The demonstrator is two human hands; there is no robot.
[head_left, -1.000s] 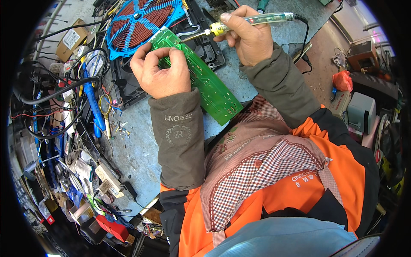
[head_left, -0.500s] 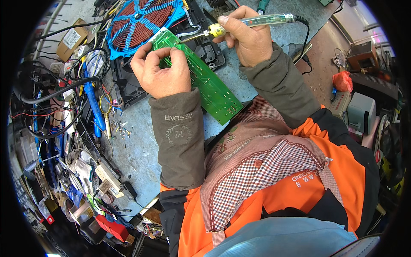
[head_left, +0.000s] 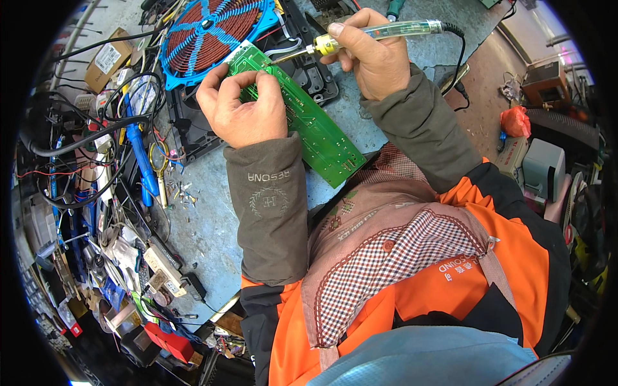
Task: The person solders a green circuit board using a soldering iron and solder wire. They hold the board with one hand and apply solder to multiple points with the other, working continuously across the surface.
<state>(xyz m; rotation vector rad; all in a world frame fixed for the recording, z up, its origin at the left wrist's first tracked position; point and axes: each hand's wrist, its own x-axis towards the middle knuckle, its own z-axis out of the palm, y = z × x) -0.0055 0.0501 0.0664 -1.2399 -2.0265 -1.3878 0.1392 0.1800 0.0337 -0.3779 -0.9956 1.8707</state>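
Wires bend and loop in a big messy heap on our left. Near them we see a brown box, and a long blue tool lies below it. Then comes our blue-gray table, with little bits of scrap on it. At the far side sits a black frame, with a round coil, blue and dark red, on top. Our left hand is just below the coil. Its fingers are bent and grip the upper end of a green board, but we cannot see all the fingertips. The board slants down to the right, from beside the coil to near our checked apron. Our right hand has its thumb and fingers closed around a see-through pen tool that is partly yellow. Its thin metal tip points left to the board's upper end; we cannot tell if it touches. A black cord hangs from the back. Far on our right are a red bag and a gray box.
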